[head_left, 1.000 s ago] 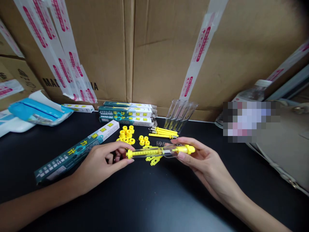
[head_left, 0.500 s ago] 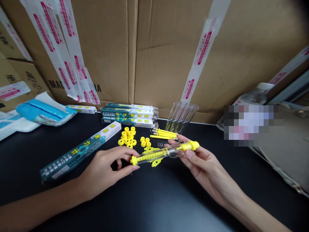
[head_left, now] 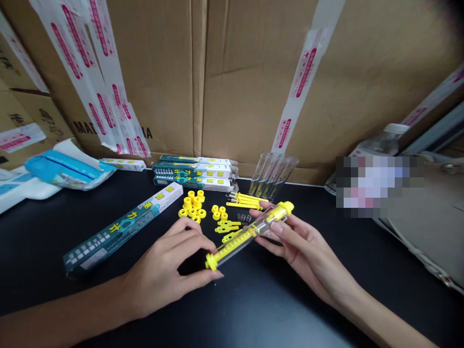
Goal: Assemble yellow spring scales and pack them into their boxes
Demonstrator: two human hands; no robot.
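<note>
A clear plastic tube [head_left: 250, 237] with yellow end caps and a yellow graduated rod inside is held above the black tabletop [head_left: 108, 309], its long axis slanted, upper cap toward 2 o'clock, lower cap toward 8 o'clock. It is grasped near the upper end by the right hand [head_left: 308, 246], between thumb and fingers. The left hand [head_left: 163, 273] is cupped and half open at the lower cap; whether it is gripping cannot be told. At 12 o'clock from the tube, yellow rings [head_left: 191, 208], flat yellow parts [head_left: 228, 224], small springs [head_left: 243, 218] and yellow rods [head_left: 246, 200] are laid out. Stacked teal-and-white boxes [head_left: 192, 170] lie beyond them, and one box [head_left: 123, 227] lies diagonally at 9 o'clock. Clear tubes [head_left: 273, 174] lean at 1 o'clock against taped cardboard cartons [head_left: 246, 87]. A blue-and-white package [head_left: 68, 169] is at 10 o'clock, a plastic bottle [head_left: 384, 140] at 2 o'clock
</note>
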